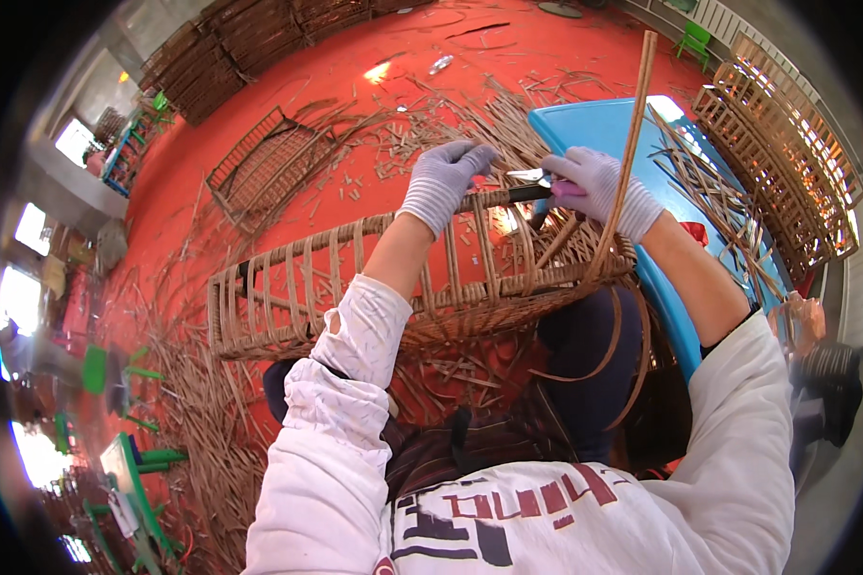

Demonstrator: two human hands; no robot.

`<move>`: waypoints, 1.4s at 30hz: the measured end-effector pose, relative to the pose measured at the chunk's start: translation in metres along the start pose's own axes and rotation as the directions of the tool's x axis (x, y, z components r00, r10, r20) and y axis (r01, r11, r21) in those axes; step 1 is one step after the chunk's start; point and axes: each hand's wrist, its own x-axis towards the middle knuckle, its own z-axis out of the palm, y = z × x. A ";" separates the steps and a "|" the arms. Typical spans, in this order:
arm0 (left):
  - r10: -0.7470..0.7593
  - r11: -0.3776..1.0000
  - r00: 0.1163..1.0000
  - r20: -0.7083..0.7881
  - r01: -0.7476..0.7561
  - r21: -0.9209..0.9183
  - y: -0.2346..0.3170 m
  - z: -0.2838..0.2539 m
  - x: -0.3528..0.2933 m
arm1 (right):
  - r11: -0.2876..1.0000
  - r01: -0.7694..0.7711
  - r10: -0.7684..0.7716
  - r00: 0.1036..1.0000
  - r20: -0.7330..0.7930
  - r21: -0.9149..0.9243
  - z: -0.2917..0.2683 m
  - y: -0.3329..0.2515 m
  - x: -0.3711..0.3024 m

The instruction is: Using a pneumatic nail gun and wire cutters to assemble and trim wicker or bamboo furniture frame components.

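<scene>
A long woven rattan basket frame (355, 307) lies across my lap, its open slatted side toward the top. My left hand (448, 182), in a pale striped glove, is at the far rim with its fingers curled together; what they pinch is hidden. My right hand (604, 189), in a matching glove, is closed around pink-handled scissors (568, 190) beside a bare black stretch of the rim (529, 193). A long rattan strip (635, 125) rises from the basket's right end past my right wrist. More strip loops hang down over my right leg.
To the right stands a blue table (676, 278) with a pile of loose strips (729, 211). Stacked woven frames (777, 163) lean behind it. Another frame (270, 168) lies on the red floor (355, 105) among scattered cuttings. Green stools (129, 479) stand at the left.
</scene>
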 end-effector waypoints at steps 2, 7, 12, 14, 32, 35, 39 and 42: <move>-0.027 0.999 0.999 -0.024 0.027 0.018 -0.002 0.000 -0.001 | 0.995 -0.076 0.073 0.996 0.046 0.059 -0.013 0.003 -0.009; 0.038 0.912 0.998 -0.050 -0.014 0.410 0.000 0.005 -0.002 | 0.845 -0.529 0.514 0.767 -0.384 0.076 -0.030 0.051 -0.113; 0.019 0.888 1.000 -0.018 -0.009 0.459 -0.002 0.008 0.000 | 0.487 -0.836 0.849 0.521 -0.086 -0.254 -0.011 0.060 -0.242; 0.019 0.878 1.000 -0.021 -0.006 0.480 -0.003 0.003 -0.002 | 0.446 -0.813 0.844 0.521 -0.126 -0.375 -0.013 0.031 -0.253; 0.095 0.812 0.995 0.017 -0.087 0.578 0.005 0.023 -0.031 | -0.009 -0.707 0.455 0.627 0.632 0.707 -0.020 -0.123 -0.035; 0.112 0.804 0.994 -0.016 -0.081 0.589 0.003 0.015 -0.034 | 0.088 -0.505 0.495 0.770 0.403 0.858 -0.025 -0.154 -0.043; 0.123 0.710 0.992 0.003 -0.090 0.699 0.015 0.014 -0.039 | 0.276 -0.411 0.537 0.816 0.216 0.869 -0.027 -0.146 -0.038; 0.109 0.670 0.994 0.019 -0.088 0.737 0.014 0.011 -0.044 | 0.297 -0.404 0.567 0.803 0.180 0.865 -0.028 -0.134 -0.010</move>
